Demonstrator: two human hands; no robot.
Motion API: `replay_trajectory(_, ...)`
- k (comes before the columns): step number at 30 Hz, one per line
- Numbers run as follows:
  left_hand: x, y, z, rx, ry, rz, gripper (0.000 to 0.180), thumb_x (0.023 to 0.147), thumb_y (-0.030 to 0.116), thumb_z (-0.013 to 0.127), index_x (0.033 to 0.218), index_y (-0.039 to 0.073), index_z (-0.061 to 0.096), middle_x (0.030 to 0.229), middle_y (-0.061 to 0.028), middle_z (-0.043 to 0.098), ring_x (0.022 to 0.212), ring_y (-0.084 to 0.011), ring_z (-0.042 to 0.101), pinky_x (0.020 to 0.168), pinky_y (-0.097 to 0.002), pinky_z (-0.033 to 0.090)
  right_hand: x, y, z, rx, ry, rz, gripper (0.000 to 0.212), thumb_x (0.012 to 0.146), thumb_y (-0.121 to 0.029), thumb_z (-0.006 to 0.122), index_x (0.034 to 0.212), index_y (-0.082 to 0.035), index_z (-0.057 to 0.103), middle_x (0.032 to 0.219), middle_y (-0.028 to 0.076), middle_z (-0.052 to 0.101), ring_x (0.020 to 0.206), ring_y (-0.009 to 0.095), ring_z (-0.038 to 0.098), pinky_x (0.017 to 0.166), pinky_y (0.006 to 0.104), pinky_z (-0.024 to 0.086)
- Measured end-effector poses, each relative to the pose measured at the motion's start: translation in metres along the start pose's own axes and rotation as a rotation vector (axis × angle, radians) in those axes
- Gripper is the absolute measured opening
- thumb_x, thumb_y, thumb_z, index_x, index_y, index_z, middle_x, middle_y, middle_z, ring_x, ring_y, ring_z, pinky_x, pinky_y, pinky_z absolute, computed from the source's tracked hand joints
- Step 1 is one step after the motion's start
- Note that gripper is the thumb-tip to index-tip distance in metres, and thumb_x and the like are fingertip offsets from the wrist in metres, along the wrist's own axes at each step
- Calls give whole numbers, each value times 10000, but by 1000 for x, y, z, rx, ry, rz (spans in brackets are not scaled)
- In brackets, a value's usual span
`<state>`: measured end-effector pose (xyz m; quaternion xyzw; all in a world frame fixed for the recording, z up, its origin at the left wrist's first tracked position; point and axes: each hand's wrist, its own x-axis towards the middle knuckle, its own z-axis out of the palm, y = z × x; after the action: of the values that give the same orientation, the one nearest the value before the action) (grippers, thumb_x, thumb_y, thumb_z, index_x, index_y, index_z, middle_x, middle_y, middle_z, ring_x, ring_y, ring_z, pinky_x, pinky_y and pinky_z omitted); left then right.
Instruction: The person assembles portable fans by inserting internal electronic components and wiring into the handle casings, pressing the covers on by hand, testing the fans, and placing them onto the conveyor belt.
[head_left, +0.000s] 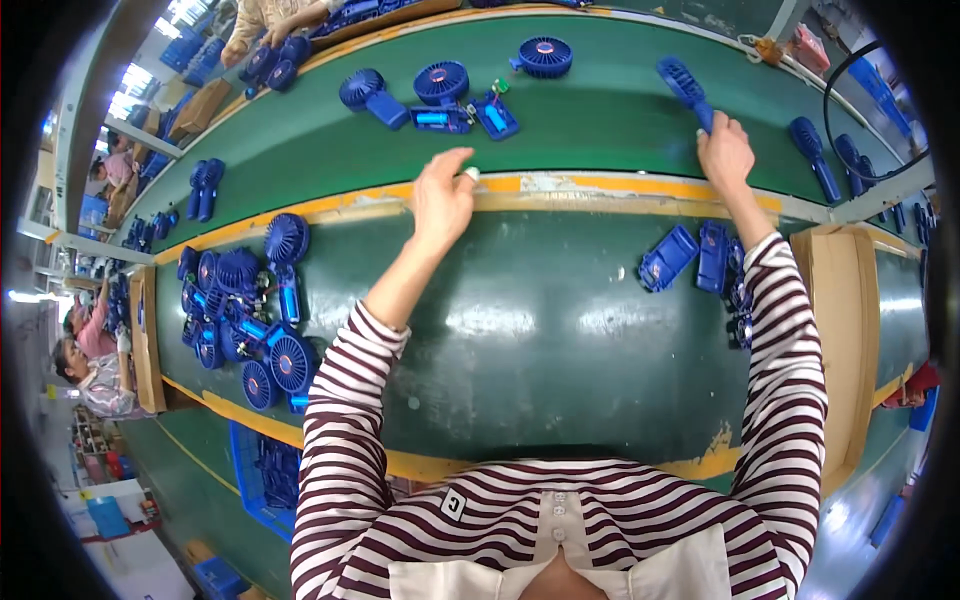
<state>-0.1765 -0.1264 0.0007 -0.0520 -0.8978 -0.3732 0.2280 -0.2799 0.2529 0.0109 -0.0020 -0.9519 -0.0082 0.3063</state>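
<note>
Over the far green belt, my right hand (727,153) is closed round the handle of a blue handheld fan (684,82), its round head pointing away from me and to the left. My left hand (443,200) hovers at the belt's near edge with thumb and fingers apart and nothing between them. Beyond it on the belt lie an opened blue fan (442,85) with its battery showing and a blue casing half (496,116) beside it. A folded blue fan (373,95) lies left of these, and another fan (544,57) lies farther back.
A pile of blue fans (238,270) covers the left of my dark green table (530,390). Several blue casings (669,257) lie at its right, near a cardboard tray (838,340). A blue crate (262,470) stands below left. A co-worker's hands (275,30) handle fans across the belt.
</note>
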Motion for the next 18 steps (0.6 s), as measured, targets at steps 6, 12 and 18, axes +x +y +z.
replay_trajectory(6,80,-71,3,544,80,266,527,657,-3,533,1179,50,479,1237,-143,457,1114,-340,437,941,-387,381,38,-53,21,-14,212,-246,189,689,-211,585,797,-57,571,773,100,560,658,271,559,529,393,444)
replay_trajectory(12,103,-71,6,393,-178,60,378,655,75,590,1031,107,605,1002,-134,547,948,-322,539,818,-391,446,5,-225,11,529,-150,-422,445,702,-307,633,1042,-35,541,973,137,546,897,297,537,715,420,476)
replay_trajectory(18,71,-38,-55,-163,-319,-443,416,636,60,581,1050,30,602,852,-111,606,656,-205,580,573,-293,480,1,-250,15,485,-304,-251,276,684,-115,565,936,-6,588,982,185,575,917,337,546,750,387,487)
